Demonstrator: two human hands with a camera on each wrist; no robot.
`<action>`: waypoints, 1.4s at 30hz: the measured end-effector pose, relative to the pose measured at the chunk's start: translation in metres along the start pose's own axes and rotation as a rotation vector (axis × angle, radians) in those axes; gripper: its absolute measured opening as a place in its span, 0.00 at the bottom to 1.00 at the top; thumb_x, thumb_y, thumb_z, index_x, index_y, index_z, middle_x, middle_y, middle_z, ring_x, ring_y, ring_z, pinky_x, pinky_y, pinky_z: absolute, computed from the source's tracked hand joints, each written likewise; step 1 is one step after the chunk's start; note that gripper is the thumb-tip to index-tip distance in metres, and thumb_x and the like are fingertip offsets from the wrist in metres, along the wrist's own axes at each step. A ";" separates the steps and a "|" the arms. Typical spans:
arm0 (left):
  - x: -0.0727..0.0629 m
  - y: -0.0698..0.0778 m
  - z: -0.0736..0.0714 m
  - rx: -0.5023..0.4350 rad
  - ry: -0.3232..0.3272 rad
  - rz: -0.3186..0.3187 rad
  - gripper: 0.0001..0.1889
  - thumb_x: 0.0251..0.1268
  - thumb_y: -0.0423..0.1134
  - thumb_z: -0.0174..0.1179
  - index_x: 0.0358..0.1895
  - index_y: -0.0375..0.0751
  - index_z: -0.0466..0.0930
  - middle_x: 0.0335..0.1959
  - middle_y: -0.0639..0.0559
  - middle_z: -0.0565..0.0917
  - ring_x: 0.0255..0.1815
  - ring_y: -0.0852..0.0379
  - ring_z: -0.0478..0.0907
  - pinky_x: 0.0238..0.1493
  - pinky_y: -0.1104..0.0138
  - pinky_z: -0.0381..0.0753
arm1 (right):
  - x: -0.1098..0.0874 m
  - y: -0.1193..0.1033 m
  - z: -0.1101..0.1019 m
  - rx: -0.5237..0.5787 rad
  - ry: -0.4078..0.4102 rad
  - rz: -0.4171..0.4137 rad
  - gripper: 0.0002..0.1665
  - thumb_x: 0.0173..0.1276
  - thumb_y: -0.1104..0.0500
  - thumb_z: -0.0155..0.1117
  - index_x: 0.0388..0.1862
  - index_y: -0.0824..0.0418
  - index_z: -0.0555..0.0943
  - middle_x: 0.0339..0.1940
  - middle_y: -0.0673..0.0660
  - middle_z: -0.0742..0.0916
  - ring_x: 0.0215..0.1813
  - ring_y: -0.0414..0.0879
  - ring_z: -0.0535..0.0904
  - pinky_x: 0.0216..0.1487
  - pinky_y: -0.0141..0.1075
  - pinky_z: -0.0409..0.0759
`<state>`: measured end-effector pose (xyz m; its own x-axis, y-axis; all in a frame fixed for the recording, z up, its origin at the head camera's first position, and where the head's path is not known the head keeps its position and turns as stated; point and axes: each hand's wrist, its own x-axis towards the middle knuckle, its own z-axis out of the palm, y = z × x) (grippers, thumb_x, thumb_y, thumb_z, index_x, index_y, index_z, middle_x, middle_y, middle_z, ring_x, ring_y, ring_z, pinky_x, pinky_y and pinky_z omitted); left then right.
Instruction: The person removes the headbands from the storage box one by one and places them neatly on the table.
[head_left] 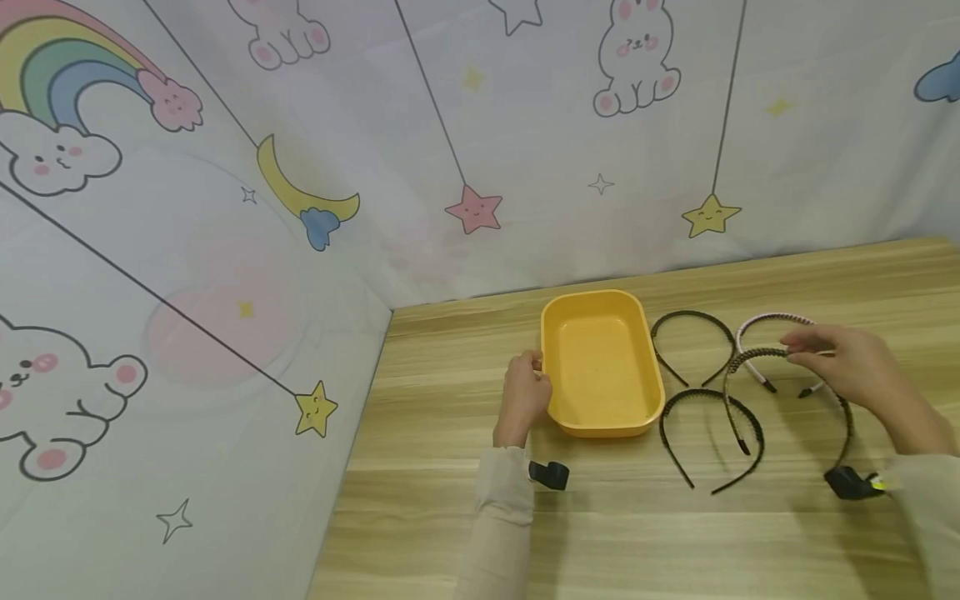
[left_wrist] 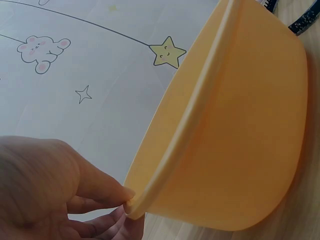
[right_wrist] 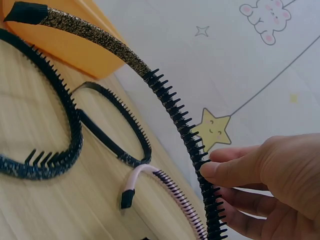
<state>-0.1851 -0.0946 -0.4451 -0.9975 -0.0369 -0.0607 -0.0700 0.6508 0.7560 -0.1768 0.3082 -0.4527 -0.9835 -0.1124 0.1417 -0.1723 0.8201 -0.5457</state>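
Note:
My left hand pinches the left rim of a yellow plastic basin between thumb and fingers; the left wrist view shows the thumb over the lip. Nothing lies inside the basin. With thumb and fingertips my right hand holds a black-and-gold toothed headband by the top of its arch, raised above the table with its ends hanging down. Below it lie a pink headband and a dark headband. Another dark headband rests beside the basin's right side.
The wooden table meets a printed cloth wall at the back, and another cloth side rises at the left. A black wrist camera sits by the left cuff, another wrist camera by the right.

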 end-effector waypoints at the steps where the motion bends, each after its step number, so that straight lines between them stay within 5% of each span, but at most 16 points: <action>1: 0.000 0.000 0.000 -0.002 -0.001 -0.003 0.23 0.61 0.26 0.49 0.62 0.31 0.71 0.50 0.42 0.75 0.48 0.50 0.76 0.46 0.63 0.79 | -0.001 0.001 0.000 -0.001 -0.001 0.000 0.17 0.67 0.59 0.62 0.50 0.68 0.80 0.44 0.71 0.85 0.47 0.71 0.78 0.37 0.57 0.75; 22: 0.000 0.001 -0.002 -0.036 -0.016 -0.014 0.23 0.63 0.25 0.49 0.63 0.29 0.69 0.51 0.41 0.75 0.48 0.50 0.76 0.45 0.63 0.80 | -0.019 0.028 -0.001 -0.042 -0.012 -0.033 0.14 0.62 0.68 0.63 0.46 0.72 0.80 0.41 0.74 0.84 0.42 0.72 0.78 0.34 0.56 0.76; 42: 0.002 0.000 0.000 -0.018 -0.014 -0.026 0.23 0.63 0.26 0.48 0.63 0.31 0.69 0.51 0.41 0.75 0.49 0.50 0.76 0.47 0.63 0.80 | -0.031 0.045 -0.003 -0.076 -0.031 -0.077 0.14 0.59 0.65 0.67 0.44 0.70 0.82 0.36 0.69 0.86 0.38 0.67 0.81 0.36 0.55 0.74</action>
<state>-0.1868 -0.0949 -0.4452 -0.9951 -0.0424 -0.0895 -0.0960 0.6357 0.7659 -0.1534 0.3499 -0.4793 -0.9689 -0.1929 0.1547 -0.2439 0.8485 -0.4696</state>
